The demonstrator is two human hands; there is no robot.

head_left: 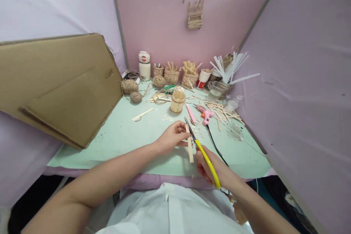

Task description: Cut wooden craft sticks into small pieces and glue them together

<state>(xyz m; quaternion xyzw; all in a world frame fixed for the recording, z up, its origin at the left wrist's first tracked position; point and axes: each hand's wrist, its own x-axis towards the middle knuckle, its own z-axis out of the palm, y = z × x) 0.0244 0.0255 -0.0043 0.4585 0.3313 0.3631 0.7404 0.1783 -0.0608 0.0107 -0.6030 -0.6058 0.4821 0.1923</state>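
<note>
Clock taken from the wooden strip (191, 153), 12 pointing away from the person. The strip stands over the near part of the table (115, 153), pinched by the left hand (173, 138) from 9 o'clock. The right hand (218, 165) grips the scissors (208, 164) by the yellow handles at 5 o'clock, blades running up beside the strip's upper part — whether they touch it cannot be told.

Step judged: trimming the strip. Best practice: keep left fingertips behind the blade line, cut in short bites, turn the strip rather than the wrist. Thin wood may split along its grain. Keep the elbow clear of the cord (213, 142) from the glue gun (207, 116), 1 o'clock.
</note>
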